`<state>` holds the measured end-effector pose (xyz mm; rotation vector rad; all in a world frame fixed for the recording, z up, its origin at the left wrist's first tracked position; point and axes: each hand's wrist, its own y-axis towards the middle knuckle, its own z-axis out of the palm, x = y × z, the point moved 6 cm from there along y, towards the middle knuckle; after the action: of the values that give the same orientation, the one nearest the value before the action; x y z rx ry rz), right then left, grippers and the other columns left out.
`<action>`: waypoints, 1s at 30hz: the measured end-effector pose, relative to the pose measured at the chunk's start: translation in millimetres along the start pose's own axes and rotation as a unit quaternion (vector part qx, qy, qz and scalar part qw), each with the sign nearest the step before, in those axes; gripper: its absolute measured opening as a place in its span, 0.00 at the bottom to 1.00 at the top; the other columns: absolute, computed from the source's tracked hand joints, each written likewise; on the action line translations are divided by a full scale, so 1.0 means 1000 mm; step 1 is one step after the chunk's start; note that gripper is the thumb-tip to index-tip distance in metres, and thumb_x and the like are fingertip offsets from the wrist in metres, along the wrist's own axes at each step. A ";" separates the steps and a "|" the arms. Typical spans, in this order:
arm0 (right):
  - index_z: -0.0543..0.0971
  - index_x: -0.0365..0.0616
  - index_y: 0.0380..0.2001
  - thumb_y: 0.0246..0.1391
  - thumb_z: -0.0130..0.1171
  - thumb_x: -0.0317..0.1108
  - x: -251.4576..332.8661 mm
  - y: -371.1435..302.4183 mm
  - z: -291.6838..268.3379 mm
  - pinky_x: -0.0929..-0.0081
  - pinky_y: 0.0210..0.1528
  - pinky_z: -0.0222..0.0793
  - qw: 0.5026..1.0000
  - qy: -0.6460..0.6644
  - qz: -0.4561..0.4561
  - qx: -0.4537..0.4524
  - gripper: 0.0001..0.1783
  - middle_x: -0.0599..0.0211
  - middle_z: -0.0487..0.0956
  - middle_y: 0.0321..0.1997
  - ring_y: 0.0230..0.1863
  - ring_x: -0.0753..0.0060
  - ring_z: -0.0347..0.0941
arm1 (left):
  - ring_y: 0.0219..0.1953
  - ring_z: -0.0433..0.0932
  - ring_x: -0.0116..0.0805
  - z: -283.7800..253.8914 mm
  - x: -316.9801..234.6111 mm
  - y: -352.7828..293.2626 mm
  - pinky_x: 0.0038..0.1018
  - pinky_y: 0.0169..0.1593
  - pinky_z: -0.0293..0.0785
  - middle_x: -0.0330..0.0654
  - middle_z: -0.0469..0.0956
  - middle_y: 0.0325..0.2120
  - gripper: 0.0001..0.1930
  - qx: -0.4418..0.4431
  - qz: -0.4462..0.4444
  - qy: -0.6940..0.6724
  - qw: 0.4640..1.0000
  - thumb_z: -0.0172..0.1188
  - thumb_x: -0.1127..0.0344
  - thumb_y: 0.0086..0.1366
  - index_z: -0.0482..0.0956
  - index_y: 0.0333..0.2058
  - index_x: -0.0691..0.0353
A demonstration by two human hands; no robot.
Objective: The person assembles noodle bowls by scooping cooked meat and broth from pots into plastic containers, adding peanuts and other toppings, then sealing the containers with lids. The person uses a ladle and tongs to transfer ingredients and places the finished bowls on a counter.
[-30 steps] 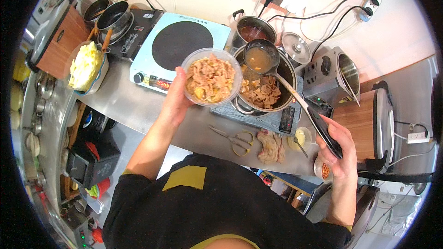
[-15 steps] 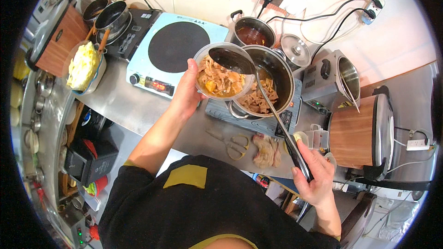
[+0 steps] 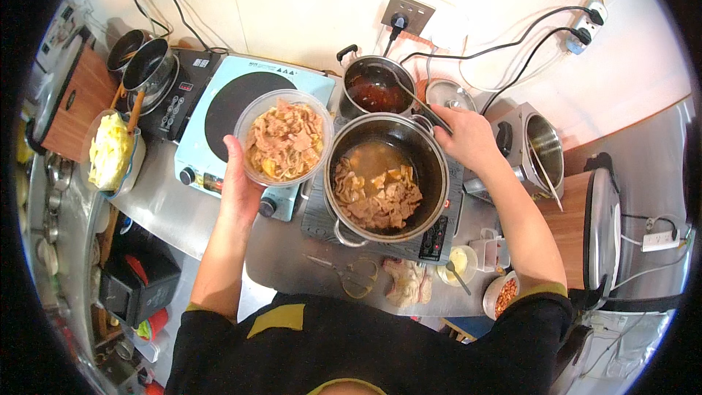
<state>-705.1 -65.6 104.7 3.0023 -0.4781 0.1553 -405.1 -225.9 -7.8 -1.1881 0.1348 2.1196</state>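
My left hand [image 3: 243, 194] is closed around the side of a clear round plastic bowl [image 3: 327, 132], held level above the front right of a blue cooktop. Sliced meat [image 3: 287, 139] over what looks like noodles fills it. My right hand [image 3: 468, 135] grips the dark handle of a ladle [image 3: 439, 121], whose metal shaft reaches into a small pot [image 3: 346, 106] of dark red sauce. Its scoop is hidden in the sauce. In front stands a larger steel pot [image 3: 430, 168] with meat slices and broth, on a grey induction cooker [image 3: 316, 227].
A blue cooktop [image 3: 227, 73] lies at left, beside a black burner with small pans. Scissors [image 3: 355, 278], a cloth-like bundle [image 3: 408, 283], a small bowl with a spoon [image 3: 468, 267] and a bowl of peanuts [image 3: 504, 296] line the front edge. A lid [image 3: 447, 93] leans behind.
My right hand has gone from near the counter's front edge up to the sauce pot; no ladle hangs over the bowl now. My left hand has drawn the bowl leftward, off the large pot.
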 end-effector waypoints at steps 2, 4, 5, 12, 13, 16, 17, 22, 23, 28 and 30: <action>0.77 0.42 0.42 0.49 0.54 0.37 -0.004 0.020 0.018 0.58 0.41 0.72 0.993 -0.102 0.005 0.054 0.17 0.52 0.79 0.36 0.38 0.52 0.76 | 0.61 0.64 0.38 -0.004 -0.002 0.003 0.39 0.61 0.60 0.45 0.64 0.59 0.43 -0.018 0.006 -0.006 1.000 0.37 0.29 0.62 0.57 0.62 0.61; 0.77 0.43 0.42 0.49 0.54 0.37 -0.010 0.033 0.033 0.56 0.38 0.71 0.990 -0.128 -0.006 0.063 0.16 0.51 0.79 0.33 0.35 0.48 0.75 | 0.61 0.64 0.39 -0.013 -0.004 0.006 0.40 0.61 0.60 0.46 0.64 0.59 0.44 -0.021 0.015 -0.011 1.000 0.38 0.29 0.61 0.56 0.62 0.62; 0.77 0.44 0.41 0.49 0.54 0.36 -0.014 0.037 0.040 0.55 0.37 0.70 0.988 -0.140 -0.009 0.067 0.16 0.50 0.79 0.32 0.33 0.46 0.75 | 0.61 0.64 0.39 -0.018 -0.002 0.008 0.39 0.61 0.61 0.46 0.64 0.60 0.44 -0.025 0.014 -0.011 1.000 0.38 0.29 0.61 0.56 0.62 0.62; 0.75 0.36 0.41 0.53 0.55 0.35 -0.074 0.042 0.069 0.85 0.13 0.48 0.843 0.434 0.278 0.151 0.16 0.70 0.73 0.22 0.15 0.84 0.61 | 0.61 0.64 0.38 -0.026 0.013 0.026 0.38 0.61 0.62 0.45 0.64 0.60 0.43 -0.043 -0.009 -0.013 0.999 0.38 0.29 0.61 0.55 0.63 0.60; 0.75 0.36 0.40 0.53 0.54 0.35 -0.074 0.037 0.067 0.85 0.12 0.46 0.807 0.493 0.290 0.150 0.15 0.69 0.72 0.21 0.14 0.85 0.59 | 0.61 0.64 0.38 -0.025 0.014 0.030 0.38 0.61 0.62 0.44 0.64 0.60 0.43 -0.035 -0.013 -0.018 0.999 0.38 0.29 0.61 0.55 0.63 0.60; 0.73 0.38 0.36 0.56 0.51 0.35 -0.082 0.023 0.069 0.86 0.09 0.44 0.687 0.630 0.335 0.138 0.10 0.68 0.71 0.20 0.08 0.87 0.50 | 0.61 0.65 0.39 -0.023 0.021 0.041 0.40 0.60 0.62 0.43 0.64 0.59 0.43 -0.034 -0.021 -0.013 0.999 0.38 0.29 0.61 0.56 0.62 0.59; 0.72 0.39 0.36 0.57 0.51 0.35 -0.086 0.019 0.072 0.86 0.09 0.44 0.662 0.654 0.342 0.131 0.10 0.68 0.71 0.20 0.08 0.87 0.50 | 0.60 0.65 0.39 -0.022 0.022 0.045 0.40 0.60 0.63 0.43 0.64 0.59 0.43 -0.030 -0.023 -0.013 0.999 0.38 0.29 0.61 0.57 0.62 0.59; 0.69 0.40 0.35 0.58 0.50 0.36 -0.082 0.000 0.072 0.87 0.08 0.44 0.559 0.747 0.334 0.129 0.09 0.65 0.72 0.21 0.07 0.87 0.50 | 0.59 0.67 0.38 -0.010 0.029 0.060 0.40 0.57 0.66 0.42 0.66 0.58 0.40 -0.012 -0.002 -0.011 1.000 0.38 0.32 0.63 0.57 0.62 0.58; 0.69 0.40 0.36 0.58 0.50 0.36 -0.078 -0.002 0.068 0.86 0.08 0.44 0.561 0.751 0.324 0.128 0.10 0.65 0.72 0.21 0.07 0.87 0.50 | 0.59 0.67 0.38 -0.009 0.030 0.064 0.40 0.57 0.66 0.42 0.66 0.58 0.39 -0.008 -0.002 -0.014 1.000 0.38 0.32 0.63 0.57 0.62 0.58; 0.69 0.36 0.48 0.58 0.49 0.37 -0.052 -0.018 0.029 0.87 0.08 0.46 0.568 0.764 0.282 0.122 0.19 0.65 0.72 0.22 0.08 0.88 0.51 | 0.57 0.68 0.37 -0.014 0.047 0.080 0.43 0.56 0.67 0.41 0.67 0.56 0.38 -0.019 -0.001 -0.029 0.999 0.42 0.32 0.62 0.60 0.60 0.57; 0.69 0.36 0.51 0.58 0.48 0.38 -0.034 -0.025 0.007 0.89 0.08 0.47 0.575 0.760 0.277 0.118 0.21 0.64 0.72 0.23 0.08 0.88 0.51 | 0.56 0.68 0.35 -0.016 0.052 0.082 0.43 0.54 0.68 0.40 0.69 0.54 0.38 -0.023 0.001 -0.012 1.000 0.42 0.31 0.62 0.62 0.58 0.56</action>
<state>-728.6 -32.7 91.5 1.5243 -0.9948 2.5196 -461.6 -267.7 -76.7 -1.1894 0.0775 2.1490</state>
